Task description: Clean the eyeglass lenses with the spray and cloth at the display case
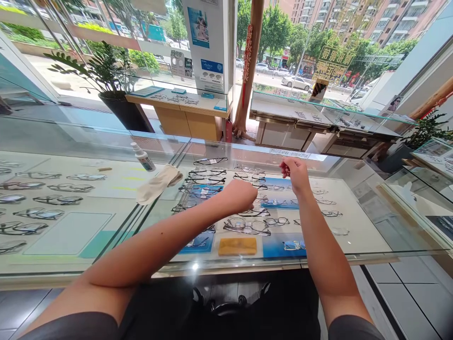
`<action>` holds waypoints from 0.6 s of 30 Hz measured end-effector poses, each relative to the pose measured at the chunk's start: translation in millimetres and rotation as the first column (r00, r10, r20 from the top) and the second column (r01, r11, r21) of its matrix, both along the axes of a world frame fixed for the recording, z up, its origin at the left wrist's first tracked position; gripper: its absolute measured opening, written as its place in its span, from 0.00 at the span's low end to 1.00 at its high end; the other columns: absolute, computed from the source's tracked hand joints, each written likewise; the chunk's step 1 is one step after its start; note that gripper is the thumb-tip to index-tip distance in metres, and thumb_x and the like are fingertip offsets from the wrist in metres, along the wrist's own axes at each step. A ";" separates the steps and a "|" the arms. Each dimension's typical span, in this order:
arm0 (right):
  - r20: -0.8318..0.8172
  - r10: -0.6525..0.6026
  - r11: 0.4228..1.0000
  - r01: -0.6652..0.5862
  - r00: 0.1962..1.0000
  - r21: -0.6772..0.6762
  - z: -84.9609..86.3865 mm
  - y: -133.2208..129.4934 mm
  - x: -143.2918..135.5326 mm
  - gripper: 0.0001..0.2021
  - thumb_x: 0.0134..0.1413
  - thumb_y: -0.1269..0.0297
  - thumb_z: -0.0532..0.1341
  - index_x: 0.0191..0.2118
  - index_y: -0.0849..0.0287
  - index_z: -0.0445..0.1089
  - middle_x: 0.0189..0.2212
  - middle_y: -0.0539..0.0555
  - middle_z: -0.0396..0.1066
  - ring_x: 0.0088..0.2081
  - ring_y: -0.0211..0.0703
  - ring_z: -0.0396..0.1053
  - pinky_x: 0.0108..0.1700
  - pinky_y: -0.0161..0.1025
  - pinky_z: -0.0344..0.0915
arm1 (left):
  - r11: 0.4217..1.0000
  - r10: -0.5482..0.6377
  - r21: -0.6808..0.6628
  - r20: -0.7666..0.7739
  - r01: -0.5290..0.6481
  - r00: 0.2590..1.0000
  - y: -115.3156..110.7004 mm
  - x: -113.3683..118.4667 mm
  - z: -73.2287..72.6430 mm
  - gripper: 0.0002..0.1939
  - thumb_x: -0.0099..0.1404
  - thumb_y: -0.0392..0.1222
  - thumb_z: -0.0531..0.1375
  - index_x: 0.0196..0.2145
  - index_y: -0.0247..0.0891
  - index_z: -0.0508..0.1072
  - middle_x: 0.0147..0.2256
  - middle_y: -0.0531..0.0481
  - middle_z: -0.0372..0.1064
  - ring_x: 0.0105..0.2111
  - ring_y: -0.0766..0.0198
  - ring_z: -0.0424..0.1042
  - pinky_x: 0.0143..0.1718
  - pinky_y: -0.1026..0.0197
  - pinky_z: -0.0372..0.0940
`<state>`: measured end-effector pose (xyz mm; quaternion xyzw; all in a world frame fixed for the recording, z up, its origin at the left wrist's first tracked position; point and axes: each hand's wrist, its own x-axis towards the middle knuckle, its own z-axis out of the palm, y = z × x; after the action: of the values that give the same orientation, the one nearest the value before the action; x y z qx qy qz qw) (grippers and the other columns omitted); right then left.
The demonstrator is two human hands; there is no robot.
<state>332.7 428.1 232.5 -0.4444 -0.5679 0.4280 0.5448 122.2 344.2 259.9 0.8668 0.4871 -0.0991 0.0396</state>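
My left hand (242, 194) is closed in a fist above the glass counter (368, 208), its back towards me. Its fingers are hidden, so I cannot see what they hold, if anything. To its right and farther out, my right hand (294, 171) is raised with the fingers curled in. Whatever may be between those fingers is too small to make out. Under the glass, beneath both hands, lie rows of eyeglasses (247, 227). A crumpled beige cloth (159, 184) rests on the glass left of my left hand, beside a white spray bottle (143, 157).
A yellow-orange case (237, 246) lies inside the counter near the front edge. Across the glass, a printed strip (289, 153) lies near the far edge. Beyond stand a potted plant (106, 80), a wooden post (250, 61) and another display counter (283, 106).
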 end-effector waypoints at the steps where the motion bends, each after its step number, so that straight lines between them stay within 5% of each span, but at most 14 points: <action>1: -0.056 0.040 0.998 -0.043 0.998 -0.048 1.3 -0.1 -0.5 0.18 0.52 0.45 0.67 0.25 0.55 0.72 0.20 0.49 0.64 0.23 0.38 0.58 0.26 0.37 0.58 | 1.000 0.017 0.023 0.016 -0.017 1.000 2.0 -0.9 -1.0 0.08 0.68 0.41 0.66 0.39 0.35 0.85 0.39 0.32 0.83 0.43 0.40 0.83 0.42 0.50 0.72; 7: -0.302 0.338 0.898 -0.401 0.892 -0.180 10.1 -7.7 -4.1 0.20 0.53 0.44 0.66 0.25 0.54 0.63 0.21 0.45 0.54 0.23 0.36 0.46 0.24 0.36 0.47 | 0.995 0.063 0.073 0.042 -0.066 0.997 16.2 -4.8 -16.7 0.08 0.69 0.36 0.63 0.39 0.34 0.85 0.40 0.30 0.83 0.43 0.40 0.83 0.42 0.50 0.72; 11: -0.481 0.495 0.775 -0.618 0.724 -0.134 11.8 -15.4 -5.0 0.12 0.47 0.61 0.70 0.32 0.55 0.66 0.29 0.46 0.57 0.27 0.36 0.50 0.26 0.33 0.49 | 0.995 0.069 0.064 0.058 -0.073 0.996 18.8 -3.7 -22.9 0.12 0.67 0.32 0.60 0.39 0.36 0.86 0.41 0.32 0.83 0.42 0.41 0.83 0.41 0.51 0.71; 15: -0.569 0.551 0.707 -0.704 0.611 -0.072 13.2 -21.8 -5.4 0.24 0.32 0.81 0.68 0.37 0.54 0.63 0.36 0.47 0.60 0.31 0.35 0.55 0.29 0.31 0.56 | 0.994 0.088 0.053 0.079 -0.092 0.993 14.7 -7.1 -7.2 0.12 0.67 0.36 0.60 0.39 0.39 0.86 0.40 0.36 0.84 0.42 0.45 0.83 0.41 0.54 0.69; 18: -0.595 0.558 0.699 -0.714 0.578 -0.039 16.7 -28.7 -6.6 0.28 0.31 0.86 0.67 0.37 0.53 0.60 0.37 0.46 0.61 0.31 0.34 0.56 0.30 0.31 0.57 | 0.985 0.138 0.080 0.154 -0.151 0.978 13.2 -22.6 18.5 0.11 0.66 0.39 0.61 0.39 0.41 0.85 0.38 0.41 0.84 0.40 0.48 0.81 0.38 0.57 0.66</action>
<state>326.1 399.3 249.2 -0.1390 -0.4464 0.7770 0.4215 99.6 357.4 278.4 0.8349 0.5486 -0.0089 0.0433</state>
